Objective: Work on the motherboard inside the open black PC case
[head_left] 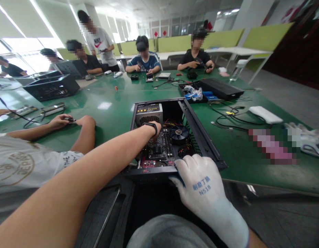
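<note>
An open black computer case [208, 137] lies on the green table in front of me, its inside facing up. My left hand [156, 130], bare with a black band at the wrist, reaches down into it beside the power supply [149, 115] and over the motherboard [159, 146]. Its fingers are mostly hidden, so what they touch cannot be made out. My right hand [200, 179], in a white work glove, grips the case's near edge, fingers over the rim and thumb on the outer side. A round black fan [179, 133] sits right of the motherboard.
A person's hands [71, 120] hold a small part at my left. On the right lie black cables [223, 120], a white box-like item [265, 114] and a glove [309, 141]. Farther back are a black tray [183, 93], a black panel [221, 88] and another case [52, 86]. Several people sit around.
</note>
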`<state>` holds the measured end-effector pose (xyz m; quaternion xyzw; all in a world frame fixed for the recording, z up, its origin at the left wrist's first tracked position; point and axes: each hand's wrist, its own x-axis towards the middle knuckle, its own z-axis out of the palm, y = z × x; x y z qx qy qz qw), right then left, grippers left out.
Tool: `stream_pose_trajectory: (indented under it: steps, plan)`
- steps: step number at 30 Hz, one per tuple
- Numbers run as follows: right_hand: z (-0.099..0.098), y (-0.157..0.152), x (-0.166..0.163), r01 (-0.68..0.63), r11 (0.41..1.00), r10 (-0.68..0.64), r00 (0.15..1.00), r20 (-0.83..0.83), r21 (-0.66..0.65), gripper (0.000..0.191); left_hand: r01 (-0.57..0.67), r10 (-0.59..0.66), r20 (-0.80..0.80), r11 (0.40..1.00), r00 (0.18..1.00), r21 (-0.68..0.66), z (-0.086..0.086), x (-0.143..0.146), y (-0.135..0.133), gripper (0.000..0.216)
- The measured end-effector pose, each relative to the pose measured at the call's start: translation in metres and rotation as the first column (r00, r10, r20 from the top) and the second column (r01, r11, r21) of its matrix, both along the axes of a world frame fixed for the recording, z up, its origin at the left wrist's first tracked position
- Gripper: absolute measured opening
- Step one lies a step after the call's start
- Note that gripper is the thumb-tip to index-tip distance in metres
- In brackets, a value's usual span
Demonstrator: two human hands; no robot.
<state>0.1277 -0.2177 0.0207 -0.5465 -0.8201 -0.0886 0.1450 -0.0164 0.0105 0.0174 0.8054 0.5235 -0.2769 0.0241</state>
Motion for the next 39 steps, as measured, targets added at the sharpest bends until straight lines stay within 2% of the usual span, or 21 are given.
stream_pose_trajectory:
  steps: [8, 14, 26, 32, 39]
  plan:
    - [0.000, 0.001, 0.000, 0.000, 1.000, 0.000, 1.000, 0.013, 0.015, 0.023, 0.014, -0.015, -0.029, 1.000, 0.999, -0.020, 0.002, 0.002, -0.002, 0.070]
    - [0.000, 0.000, 0.001, 0.000, 1.000, 0.000, 1.000, 0.004, 0.022, 0.025, 0.017, -0.017, -0.023, 1.000, 1.000, -0.016, 0.004, 0.002, -0.004, 0.073]
    - [0.002, 0.001, 0.000, -0.001, 1.000, 0.000, 1.000, 0.005, 0.013, 0.024, 0.007, -0.007, 0.037, 1.000, 0.999, -0.014, -0.013, -0.003, 0.011, 0.074]
    - [0.002, 0.001, 0.000, 0.004, 1.000, -0.004, 1.000, 0.003, -0.019, 0.023, 0.032, -0.033, -0.013, 0.999, 0.999, -0.028, -0.009, -0.003, 0.008, 0.080]
    - [0.004, 0.000, 0.001, 0.004, 1.000, -0.004, 1.000, 0.002, -0.023, 0.022, 0.000, 0.001, 0.007, 0.999, 1.000, -0.041, -0.003, -0.002, 0.002, 0.077]
